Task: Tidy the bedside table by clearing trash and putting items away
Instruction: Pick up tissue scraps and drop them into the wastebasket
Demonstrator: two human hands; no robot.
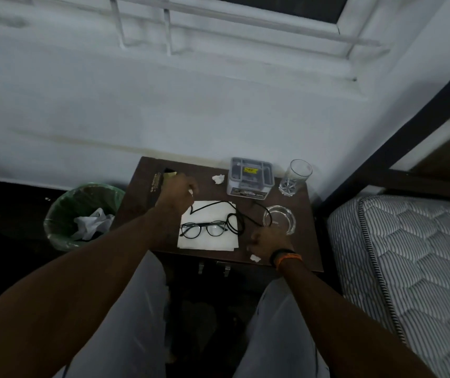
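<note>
Standing against a pale wall below a barred window, the dark wooden bedside table (pixel 294 203) fills the gap between a green-lined trash bin (pixel 63 214), already holding crumpled paper, and a striped mattress (pixel 409 255) in a dark bed frame. On the tabletop a white napkin (pixel 207 241) lies flat with black-framed glasses (pixel 203 229) resting on it, and a black cord (pixel 234 214) loops across both. Behind these stand a grey organiser box (pixel 249 177) and, just beside it, an upright clear drinking glass (pixel 296 177); a clear glass ashtray (pixel 279 219) sits in front of that. One crumpled tissue ball (pixel 218 178) lies near the box, another tissue scrap (pixel 255 258) at the front edge. The left hand (pixel 179 188) hovers over the back left of the table, fingers curled around a small white wad, probably tissue, though the dim light blurs it. The right hand (pixel 269 241), wearing an orange and black wristband, is loosely curled beside the ashtray; whether it grips anything cannot be told.
</note>
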